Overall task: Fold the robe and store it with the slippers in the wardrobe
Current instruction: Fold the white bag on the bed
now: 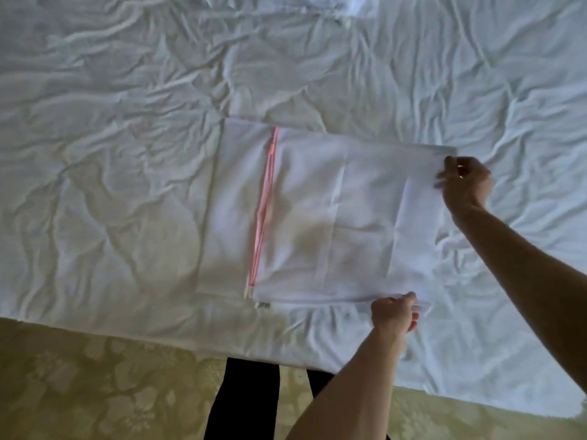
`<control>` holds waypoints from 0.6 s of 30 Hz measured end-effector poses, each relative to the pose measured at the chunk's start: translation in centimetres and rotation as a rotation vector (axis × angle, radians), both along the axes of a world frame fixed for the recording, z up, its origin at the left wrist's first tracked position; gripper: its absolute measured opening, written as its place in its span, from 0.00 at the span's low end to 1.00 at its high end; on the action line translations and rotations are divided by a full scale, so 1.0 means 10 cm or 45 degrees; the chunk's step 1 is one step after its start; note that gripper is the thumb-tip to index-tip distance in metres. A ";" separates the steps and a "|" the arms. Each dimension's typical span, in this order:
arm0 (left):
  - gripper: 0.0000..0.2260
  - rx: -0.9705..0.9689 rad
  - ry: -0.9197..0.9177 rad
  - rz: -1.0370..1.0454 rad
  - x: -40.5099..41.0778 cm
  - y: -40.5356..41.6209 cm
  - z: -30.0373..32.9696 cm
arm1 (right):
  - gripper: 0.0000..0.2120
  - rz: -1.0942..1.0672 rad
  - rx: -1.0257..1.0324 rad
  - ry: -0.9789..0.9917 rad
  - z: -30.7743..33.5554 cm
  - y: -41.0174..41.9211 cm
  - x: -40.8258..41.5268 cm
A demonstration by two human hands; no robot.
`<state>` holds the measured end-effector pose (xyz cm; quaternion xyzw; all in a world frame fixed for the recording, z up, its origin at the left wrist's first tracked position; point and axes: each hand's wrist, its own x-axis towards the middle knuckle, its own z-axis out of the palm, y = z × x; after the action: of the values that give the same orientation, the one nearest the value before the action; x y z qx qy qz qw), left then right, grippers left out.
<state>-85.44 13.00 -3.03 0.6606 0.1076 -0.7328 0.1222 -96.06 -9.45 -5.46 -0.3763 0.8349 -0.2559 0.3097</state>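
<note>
Your fingers pinch the right-hand corners of the flat white mesh zip bag [343, 214] on the rumpled white bedsheet [127, 154]: left hand [395, 314] near corner, right hand [467, 182] far, likely squaring it flat.

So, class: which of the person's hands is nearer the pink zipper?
Left. The left hand pinches the bag's near corner; the right hand grips the far corner, further from the pink zipper.

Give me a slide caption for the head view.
Both hands pinch a white zippered bag's edge on a bed.
</note>
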 end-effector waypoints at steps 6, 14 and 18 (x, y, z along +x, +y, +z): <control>0.28 -0.333 -0.005 -0.741 0.23 -0.22 0.18 | 0.17 0.106 -0.077 0.329 0.10 -0.14 -0.20; 0.13 -0.734 -1.265 -0.738 2.58 -1.11 0.15 | 0.06 0.566 -0.265 0.147 0.27 1.42 1.53; 0.18 -0.822 -1.327 -0.772 3.42 -1.61 -0.12 | 0.11 0.922 -0.113 0.118 0.11 2.14 2.64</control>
<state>-51.26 -3.08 -4.20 0.8586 -0.3789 -0.3165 0.1384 -69.63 12.00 -4.32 -0.6718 0.6487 -0.1484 0.3255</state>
